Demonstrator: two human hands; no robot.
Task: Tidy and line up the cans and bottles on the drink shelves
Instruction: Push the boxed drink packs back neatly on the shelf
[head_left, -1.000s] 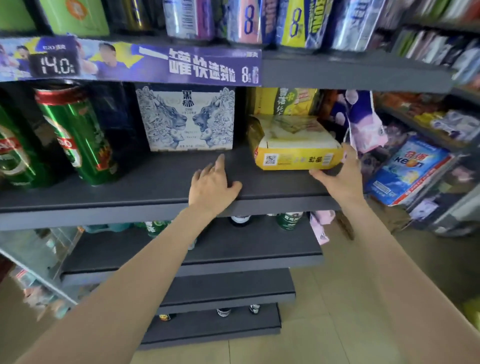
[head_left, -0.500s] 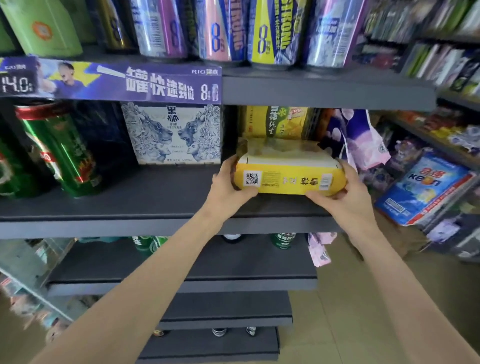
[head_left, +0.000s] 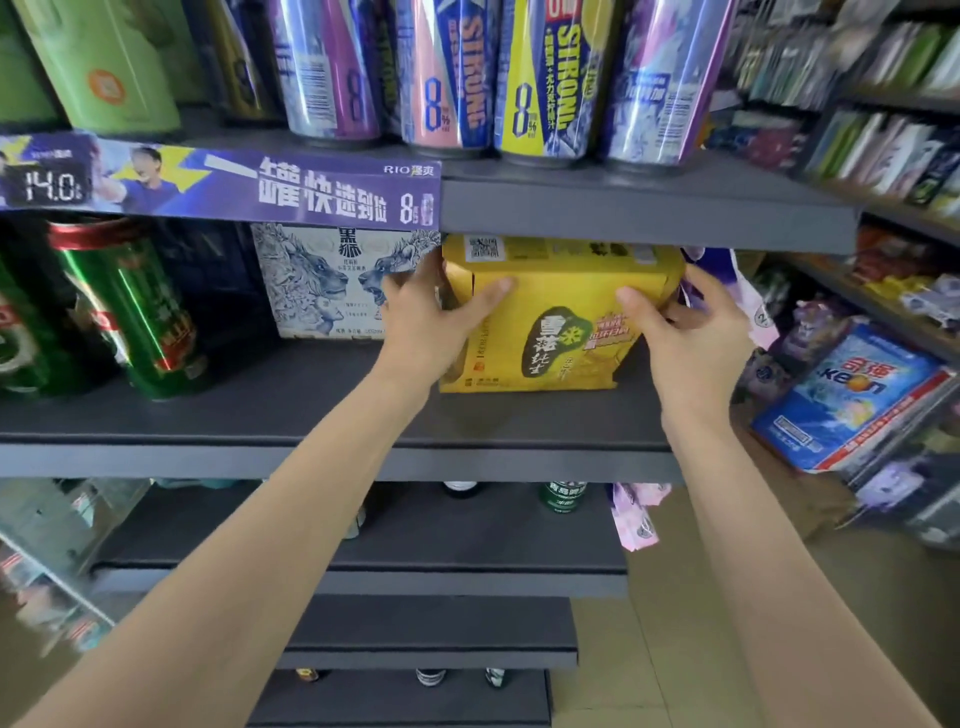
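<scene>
A person faces dark grey drink shelves, both bare arms reaching up from the bottom of the view toward a yellow carton (head_left: 550, 322) standing upright on the middle shelf (head_left: 291, 405), just right of centre. The left hand (head_left: 421, 322) clasps the carton's left edge, at nine o'clock from the pack: the thumb lies across the yellow front face while the other fingers wrap round the side, out of sight. The right hand (head_left: 685, 332) holds the carton's right edge, at three o'clock from it, thumb pressed on the front and fingers curled behind the corner. The two hands are apart, one at each side, with the pack clamped between them. The carton's base appears to meet the shelf, and its top sits close under the shelf above. Just beside it, at nine o'clock, stands a white box printed with two lion heads (head_left: 332, 280); whether the two boxes touch cannot be told, since the left hand covers the gap. Farther toward nine o'clock lean tall green cans (head_left: 130, 312). On the upper shelf, at twelve o'clock, stands a row of tall cans (head_left: 540, 78) in purple, pink, yellow and blue, above a purple price strip (head_left: 218, 182). At three o'clock, beyond the shelf's end, lies a blue packet (head_left: 852, 395).
</scene>
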